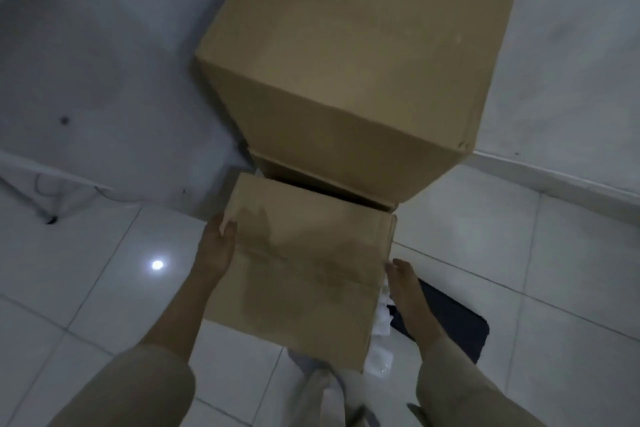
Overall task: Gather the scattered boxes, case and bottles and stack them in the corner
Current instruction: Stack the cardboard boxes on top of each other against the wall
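A small brown cardboard box (301,270) is held between both hands, just in front of the corner stack. My left hand (214,250) presses its left side with fingertips over the top edge. My right hand (403,288) presses its right side. In the corner a large cardboard box (346,55) sits on top of a lower box (311,177), of which only the upper front edge shows. The held box hides the floor under it and the lower part of the stack.
White walls (571,45) meet behind the stack. A dark flat thing (457,319) and crumpled white plastic (381,326) lie on the white tiled floor (104,288) under my right forearm. A thin white stand leg (45,211) is at the left.
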Demonstrator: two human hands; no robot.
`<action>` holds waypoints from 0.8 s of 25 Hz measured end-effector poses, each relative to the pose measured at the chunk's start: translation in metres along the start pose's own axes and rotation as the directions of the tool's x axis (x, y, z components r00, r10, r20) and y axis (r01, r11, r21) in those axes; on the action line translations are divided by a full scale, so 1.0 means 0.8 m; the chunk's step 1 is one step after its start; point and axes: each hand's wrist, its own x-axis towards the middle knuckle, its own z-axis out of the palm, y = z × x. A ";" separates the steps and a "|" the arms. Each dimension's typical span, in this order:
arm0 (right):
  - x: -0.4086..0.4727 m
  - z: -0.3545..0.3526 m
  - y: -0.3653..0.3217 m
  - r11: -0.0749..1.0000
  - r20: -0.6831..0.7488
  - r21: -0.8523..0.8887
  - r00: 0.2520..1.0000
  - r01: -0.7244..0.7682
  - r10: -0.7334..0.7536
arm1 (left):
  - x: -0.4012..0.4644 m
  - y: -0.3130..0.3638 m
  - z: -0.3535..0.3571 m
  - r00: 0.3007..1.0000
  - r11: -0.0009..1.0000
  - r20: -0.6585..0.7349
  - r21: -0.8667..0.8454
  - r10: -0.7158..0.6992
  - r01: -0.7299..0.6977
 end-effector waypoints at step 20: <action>-0.092 -0.021 0.057 0.951 0.090 0.113 0.950 0.289 -0.300 | -0.076 -0.058 -0.069 0.986 0.961 -0.157 0.276 0.063 -0.017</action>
